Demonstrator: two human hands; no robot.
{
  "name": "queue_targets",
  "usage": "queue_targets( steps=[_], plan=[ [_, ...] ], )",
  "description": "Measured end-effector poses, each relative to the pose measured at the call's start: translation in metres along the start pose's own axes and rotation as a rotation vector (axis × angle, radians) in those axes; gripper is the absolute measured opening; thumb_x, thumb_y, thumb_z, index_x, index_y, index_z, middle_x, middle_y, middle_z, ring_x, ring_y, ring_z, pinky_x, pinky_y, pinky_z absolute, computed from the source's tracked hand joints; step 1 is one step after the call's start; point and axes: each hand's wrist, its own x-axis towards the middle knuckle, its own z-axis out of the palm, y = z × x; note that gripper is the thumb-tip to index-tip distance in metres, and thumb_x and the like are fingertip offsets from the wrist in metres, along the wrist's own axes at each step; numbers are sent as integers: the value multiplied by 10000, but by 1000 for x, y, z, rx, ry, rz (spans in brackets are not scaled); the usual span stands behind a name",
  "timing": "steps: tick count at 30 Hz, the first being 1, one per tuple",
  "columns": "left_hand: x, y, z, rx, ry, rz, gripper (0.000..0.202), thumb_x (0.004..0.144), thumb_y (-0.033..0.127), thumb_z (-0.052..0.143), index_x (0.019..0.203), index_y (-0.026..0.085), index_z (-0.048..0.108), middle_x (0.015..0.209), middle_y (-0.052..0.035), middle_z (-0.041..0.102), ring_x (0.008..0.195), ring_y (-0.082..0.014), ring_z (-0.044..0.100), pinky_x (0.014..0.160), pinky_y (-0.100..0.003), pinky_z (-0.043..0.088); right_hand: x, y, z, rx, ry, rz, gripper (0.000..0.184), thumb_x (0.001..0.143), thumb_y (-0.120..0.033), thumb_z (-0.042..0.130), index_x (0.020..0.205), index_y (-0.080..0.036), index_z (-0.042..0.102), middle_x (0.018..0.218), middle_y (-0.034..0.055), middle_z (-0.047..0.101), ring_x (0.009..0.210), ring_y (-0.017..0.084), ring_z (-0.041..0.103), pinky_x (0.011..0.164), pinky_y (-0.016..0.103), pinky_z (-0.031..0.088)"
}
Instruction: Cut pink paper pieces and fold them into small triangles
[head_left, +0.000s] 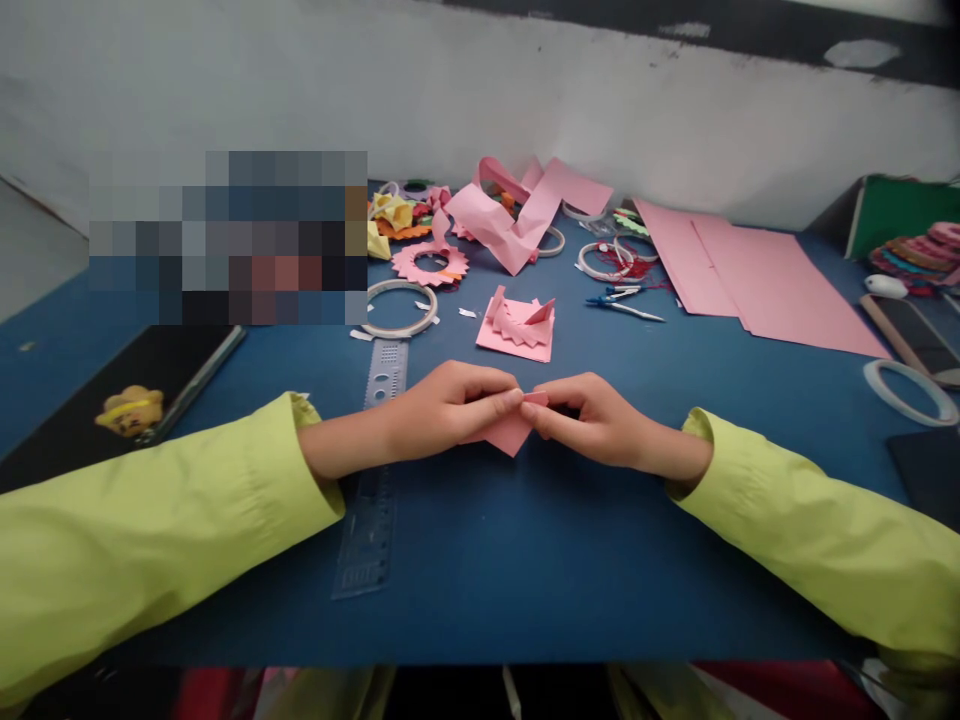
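Observation:
A small folded pink paper piece (512, 432) is held between both hands at the middle of the blue table (525, 560). My left hand (450, 405) pinches its left side, fingers closed on it. My right hand (592, 415) pinches its right side, fingers pressed together on the fold. Both arms wear yellow-green sleeves. My left forearm lies across a clear plastic ruler (375, 480).
A pile of folded pink pieces (517, 325) lies just beyond the hands. Pink sheets (757, 275), crumpled pink paper (510, 215), a pink paper ring (430, 262), tape rolls (401, 310) (909, 392), a compass (622, 303) and a black board (97, 400) surround them.

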Motion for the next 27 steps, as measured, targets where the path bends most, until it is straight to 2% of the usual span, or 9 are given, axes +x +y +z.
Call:
queue_targets(
  steps=[3,8,14,20,27],
  plan=[
    [-1,0,0,48,21,17,305,907,332,421,663,160,487,612,34,456,589,-97,409,559,-204,337,0,-1,1,30,32,20,367,929,-398,437,688,-149,561,576,-33,453,536,66,375,510,210,312],
    [-1,-2,1,80,33,35,288,917,328,398,721,157,523,660,27,500,617,-100,448,590,-207,356,0,-1,2,46,67,51,461,934,-446,430,586,-153,510,521,-34,461,495,59,414,502,202,333],
    [-1,-1,4,143,67,64,293,917,311,393,680,164,486,619,33,479,575,-94,425,575,-210,337,0,0,4,21,71,-25,351,940,-389,440,755,-145,611,614,-16,527,571,76,456,552,200,373],
    [-2,-4,3,104,35,50,308,921,325,392,693,162,520,624,25,541,584,-97,463,575,-203,356,1,4,5,-56,99,-58,329,907,-397,506,768,-137,654,588,-19,533,549,72,396,516,198,332],
    [-3,-7,5,91,-15,51,262,933,292,409,765,164,564,693,14,636,641,-98,585,618,-180,421,-1,9,5,-125,90,-67,341,891,-388,533,730,-138,699,528,-12,575,472,61,414,467,195,309]
  ],
)
